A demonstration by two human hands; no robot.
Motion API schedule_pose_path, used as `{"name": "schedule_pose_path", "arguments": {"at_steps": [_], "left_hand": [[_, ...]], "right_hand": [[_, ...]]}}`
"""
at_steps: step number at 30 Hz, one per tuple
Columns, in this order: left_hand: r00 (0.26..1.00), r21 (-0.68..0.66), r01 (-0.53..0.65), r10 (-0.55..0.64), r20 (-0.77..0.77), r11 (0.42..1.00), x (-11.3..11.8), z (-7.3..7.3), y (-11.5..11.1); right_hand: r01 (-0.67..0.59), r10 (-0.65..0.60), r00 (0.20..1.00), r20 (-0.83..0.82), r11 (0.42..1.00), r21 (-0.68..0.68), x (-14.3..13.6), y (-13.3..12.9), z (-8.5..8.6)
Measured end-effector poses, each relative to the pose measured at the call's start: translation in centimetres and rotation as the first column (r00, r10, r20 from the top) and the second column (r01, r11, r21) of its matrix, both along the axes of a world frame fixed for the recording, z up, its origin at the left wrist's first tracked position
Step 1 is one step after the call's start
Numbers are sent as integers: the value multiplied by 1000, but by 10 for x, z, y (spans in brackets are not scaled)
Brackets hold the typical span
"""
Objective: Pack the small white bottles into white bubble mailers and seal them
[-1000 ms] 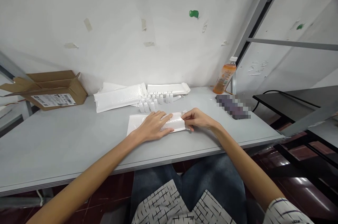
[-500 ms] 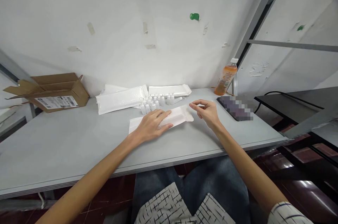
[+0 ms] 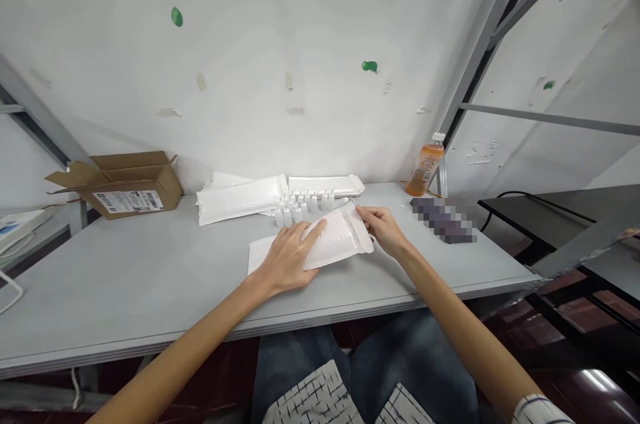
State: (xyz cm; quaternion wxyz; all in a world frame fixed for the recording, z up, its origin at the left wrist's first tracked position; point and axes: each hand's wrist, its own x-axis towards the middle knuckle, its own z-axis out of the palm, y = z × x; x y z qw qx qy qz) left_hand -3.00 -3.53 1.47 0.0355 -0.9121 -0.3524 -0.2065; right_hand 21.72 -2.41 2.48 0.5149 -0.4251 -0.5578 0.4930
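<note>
A long white padded mailer lies slanted near the middle of the table, its right end lifted off the surface. My left hand grips its middle, fingers over the upper side and thumb along the near edge. At the right end my right hand pinches the corner by the flap; part of those fingertips is behind the mailer. Just beyond stand several small white bottles. More white mailers lie in a pile behind my left hand, and a stack of mailers rests against the wall.
An open cardboard box with a label stands at the back left. At the back right are an orange drink bottle and a blurred dark flat object. A metal frame rises at the right; the wall closes off the back.
My right hand has closed on the mailer's flap corner, and that end is raised and tilted toward me. My left hand's thumb has moved to the near edge. The camera view has shifted.
</note>
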Motion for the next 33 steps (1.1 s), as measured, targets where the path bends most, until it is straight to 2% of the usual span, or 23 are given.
{"name": "schedule_pose_path", "arguments": {"at_steps": [3, 7, 10, 13, 16, 20, 23, 26, 28, 30, 33], "left_hand": [[999, 83, -33, 29, 43, 996, -18, 18, 2], [983, 183, -165, 146, 114, 969, -63, 50, 16], [937, 164, -312, 273, 220, 936, -98, 70, 38], [883, 180, -447, 402, 242, 876, -121, 76, 72], [905, 242, -422, 420, 62, 874, -130, 70, 111], [878, 277, -409, 458, -141, 869, -133, 52, 158], [846, 315, -425, 497, -195, 848, -135, 37, 174], [835, 326, -457, 526, -163, 827, -135, 26, 172], [828, 323, -483, 545, -132, 814, -133, 19, 166], [816, 299, -523, 570, -95, 798, -130, 11, 161], [804, 227, -565, 591, -61, 793, -126, -2, 161]], "right_hand": [[39, -39, 999, 7, 999, 4, 6, 3, 4], [148, -148, 985, 85, 989, 11, 22, 14, 5], [227, -225, 970, 91, 974, -7, 33, 25, 1], [269, -265, 959, 102, 963, -24, 40, 36, -4], [277, -270, 951, 153, 960, -30, 41, 44, -8], [293, -283, 938, 200, 956, -23, 40, 53, -10], [311, -304, 921, 244, 950, 9, 43, 60, -10], [339, -345, 875, 339, 938, 78, 50, 72, -6], [346, -387, 790, 476, 922, 176, 55, 83, -1], [316, -445, 630, 636, 895, 313, 59, 96, 3], [175, -472, 386, 792, 881, 440, 60, 120, 6]]}}
